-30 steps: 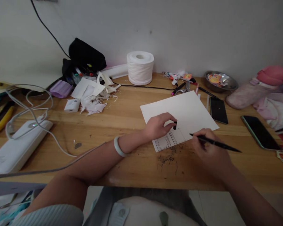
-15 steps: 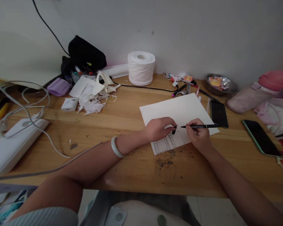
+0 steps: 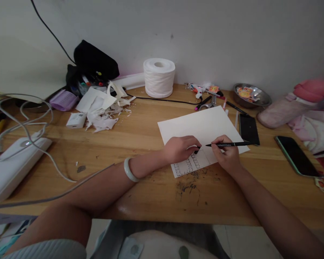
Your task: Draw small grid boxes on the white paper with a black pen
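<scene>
A white sheet of paper (image 3: pixel 191 124) lies at an angle on the wooden table, with rows of small looped shapes drawn in black near its lower left edge. My right hand (image 3: pixel 227 154) grips a slim black pen (image 3: pixel 234 144), held nearly level with its bare tip pointing left. Over the paper's left part, my left hand (image 3: pixel 180 149) pinches a small black pen cap (image 3: pixel 196 151) between thumb and fingers. A short gap separates the cap from the pen tip. A pale bangle (image 3: pixel 130 169) circles my left wrist.
Paper scraps (image 3: pixel 101 113) and a black pencil case (image 3: pixel 95 61) lie at the back left. A toilet roll (image 3: pixel 159 81) stands by the wall. To the right are a metal bowl (image 3: pixel 264 102), a phone (image 3: pixel 297 155) and a pink bottle (image 3: pixel 275 113). A power bank (image 3: pixel 18 169) with a cable sits left.
The view has shifted slightly, so everything appears a little further left. My left fingers have closed lower around the pen cap, which shows less now. The pen stays in my right hand.
</scene>
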The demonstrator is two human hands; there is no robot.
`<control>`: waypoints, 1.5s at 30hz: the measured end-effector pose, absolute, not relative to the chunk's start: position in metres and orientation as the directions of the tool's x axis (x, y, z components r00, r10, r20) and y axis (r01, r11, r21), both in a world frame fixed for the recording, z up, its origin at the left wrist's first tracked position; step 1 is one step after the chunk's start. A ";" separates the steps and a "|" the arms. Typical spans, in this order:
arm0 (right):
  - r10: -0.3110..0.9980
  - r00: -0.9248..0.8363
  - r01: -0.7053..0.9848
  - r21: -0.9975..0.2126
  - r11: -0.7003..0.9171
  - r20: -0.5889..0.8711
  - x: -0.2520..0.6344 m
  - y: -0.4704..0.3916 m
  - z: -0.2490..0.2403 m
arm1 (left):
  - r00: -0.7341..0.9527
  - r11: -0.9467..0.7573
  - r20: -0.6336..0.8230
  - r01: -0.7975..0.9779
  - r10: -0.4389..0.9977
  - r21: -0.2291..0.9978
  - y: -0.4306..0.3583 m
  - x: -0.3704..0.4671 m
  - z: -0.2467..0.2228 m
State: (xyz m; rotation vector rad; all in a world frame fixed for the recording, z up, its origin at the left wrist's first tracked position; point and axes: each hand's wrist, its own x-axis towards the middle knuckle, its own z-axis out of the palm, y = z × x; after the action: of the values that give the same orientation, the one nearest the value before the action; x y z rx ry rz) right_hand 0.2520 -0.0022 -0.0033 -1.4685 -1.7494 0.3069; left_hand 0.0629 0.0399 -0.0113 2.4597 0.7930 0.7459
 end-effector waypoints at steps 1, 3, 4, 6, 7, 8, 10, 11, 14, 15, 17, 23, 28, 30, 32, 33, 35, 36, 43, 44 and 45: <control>0.908 0.009 0.708 -0.645 0.290 0.418 0.252 -0.002 -0.003 | 0.691 -0.735 0.351 0.392 0.632 0.553 0.040 0.063 -0.011; 0.911 0.001 0.702 -0.649 0.294 0.413 0.252 -0.002 -0.004 | 0.696 -0.737 0.343 0.399 0.630 0.546 0.040 0.063 -0.011; 0.912 -0.004 0.700 -0.650 0.296 0.410 0.252 -0.002 -0.004 | 0.698 -0.738 0.340 0.403 0.630 0.541 0.039 0.063 -0.010; 0.915 -0.015 0.695 -0.654 0.299 0.403 0.252 -0.002 -0.005 | 0.701 -0.740 0.334 0.411 0.630 0.532 0.040 0.063 -0.010; 0.916 -0.022 0.692 -0.655 0.303 0.400 0.252 -0.002 -0.006 | 0.703 -0.741 0.332 0.413 0.629 0.529 0.040 0.063 -0.010; 0.916 -0.027 0.689 -0.657 0.307 0.400 0.253 -0.002 -0.006 | 0.705 -0.742 0.330 0.415 0.628 0.527 0.040 0.063 -0.010; 0.914 -0.036 0.686 -0.655 0.317 0.405 0.254 -0.002 -0.007 | 0.708 -0.744 0.328 0.417 0.626 0.521 0.040 0.063 -0.010; 0.913 -0.038 0.687 -0.653 0.320 0.407 0.254 -0.002 -0.008 | 0.707 -0.746 0.330 0.418 0.626 0.518 0.040 0.063 -0.010; 0.914 -0.035 0.695 -0.647 0.313 0.404 0.255 -0.002 -0.009 | 0.702 -0.747 0.335 0.426 0.628 0.510 0.039 0.063 -0.010; 0.915 -0.037 0.695 -0.647 0.312 0.401 0.255 -0.002 -0.009 | 0.703 -0.748 0.333 0.427 0.628 0.509 0.039 0.063 -0.010; 0.915 -0.037 0.698 -0.645 0.311 0.401 0.254 -0.001 -0.009 | 0.706 -0.748 0.329 0.429 0.627 0.506 0.039 0.063 -0.010; 0.934 -0.085 0.777 -0.564 0.281 0.348 0.256 0.004 -0.006 | 0.710 -0.748 0.319 0.439 0.628 0.498 0.040 0.063 -0.011; 0.950 -0.236 0.840 -0.448 0.305 0.205 0.263 0.006 0.000 | 0.727 -0.753 0.304 0.428 0.615 0.500 0.039 0.062 -0.010; 0.957 -0.247 0.846 -0.448 0.289 0.151 0.265 0.005 0.003 | 0.728 -0.754 0.305 0.426 0.614 0.500 0.039 0.062 -0.009; 0.963 -0.241 0.848 -0.457 0.270 0.122 0.265 0.004 0.005 | 0.728 -0.755 0.307 0.426 0.613 0.498 0.038 0.062 -0.009; 0.964 -0.238 0.849 -0.458 0.264 0.115 0.265 0.003 0.007 | 0.729 -0.756 0.307 0.425 0.612 0.498 0.038 0.062 -0.010; 0.965 -0.236 0.857 -0.444 0.264 0.118 0.265 0.001 0.011 | 0.731 -0.756 0.305 0.423 0.610 0.500 0.038 0.063 -0.010; 0.965 -0.233 0.864 -0.430 0.262 0.121 0.265 0.000 0.013 | 0.733 -0.755 0.301 0.423 0.610 0.501 0.038 0.063 -0.010; 0.973 -0.214 0.868 -0.441 0.231 0.087 0.266 -0.009 0.021 | 0.745 -0.754 0.282 0.420 0.604 0.505 0.037 0.064 -0.010; 0.971 -0.220 0.864 -0.443 0.241 0.099 0.267 -0.010 0.020 | 0.746 -0.756 0.286 0.416 0.602 0.506 0.037 0.064 -0.010; 0.967 -0.229 0.859 -0.444 0.256 0.115 0.269 -0.011 0.019 | 0.747 -0.759 0.291 0.409 0.597 0.507 0.037 0.064 -0.010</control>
State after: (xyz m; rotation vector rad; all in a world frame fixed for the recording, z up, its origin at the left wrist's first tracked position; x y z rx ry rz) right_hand 0.2685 -0.0109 0.0190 -1.6687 -2.1699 0.4083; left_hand 0.0636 0.0366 -0.0102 2.5318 0.7679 0.6215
